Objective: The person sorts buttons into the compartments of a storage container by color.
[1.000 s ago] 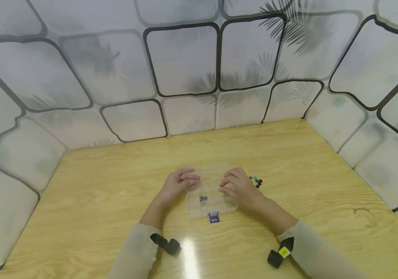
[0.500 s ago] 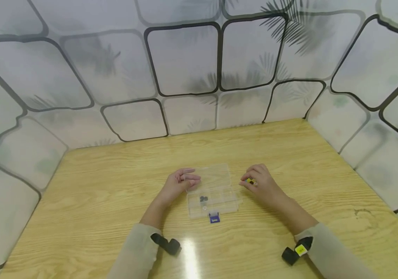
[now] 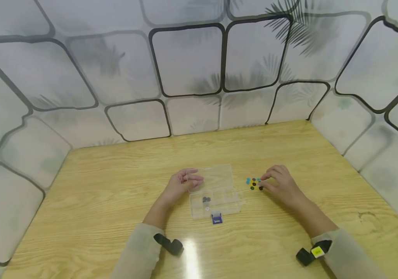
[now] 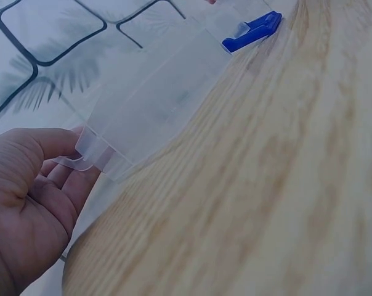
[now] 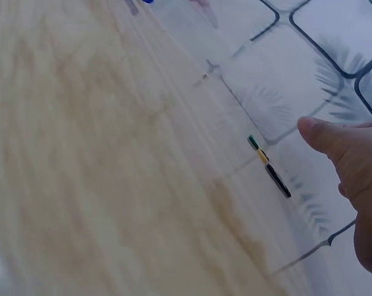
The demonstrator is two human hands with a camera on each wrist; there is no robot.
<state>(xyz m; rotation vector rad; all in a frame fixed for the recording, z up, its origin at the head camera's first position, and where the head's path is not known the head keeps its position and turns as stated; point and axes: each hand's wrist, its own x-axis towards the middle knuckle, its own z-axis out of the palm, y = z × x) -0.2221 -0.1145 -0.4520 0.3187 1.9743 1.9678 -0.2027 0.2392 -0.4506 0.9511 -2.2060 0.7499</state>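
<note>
A clear plastic compartment box [image 3: 199, 211] with a blue latch [image 3: 217, 218] lies on the table, its lid [image 3: 216, 176] raised back. Several small dark discs [image 3: 206, 199] and one pale piece [image 3: 207, 208] sit inside. My left hand [image 3: 179, 186] grips the left end of the box by its lid, with the thumb on one side and fingers on the other, as the left wrist view shows. To the right of the box is a cluster of small coloured discs [image 3: 253, 184]: blue, yellow, black and green. At its right edge my right hand [image 3: 282, 186] hovers, thumb and fingers apart.
Wood-grain table [image 3: 115, 201] surrounds the box and discs. A patterned white cloth [image 3: 192, 58] stands as a wall behind it and on both sides. Dark wrist bands [image 3: 167, 244] are worn over the sleeves.
My right hand has moved from over the box to the right, past the disc cluster, which now shows more fully. My left hand keeps its hold on the box.
</note>
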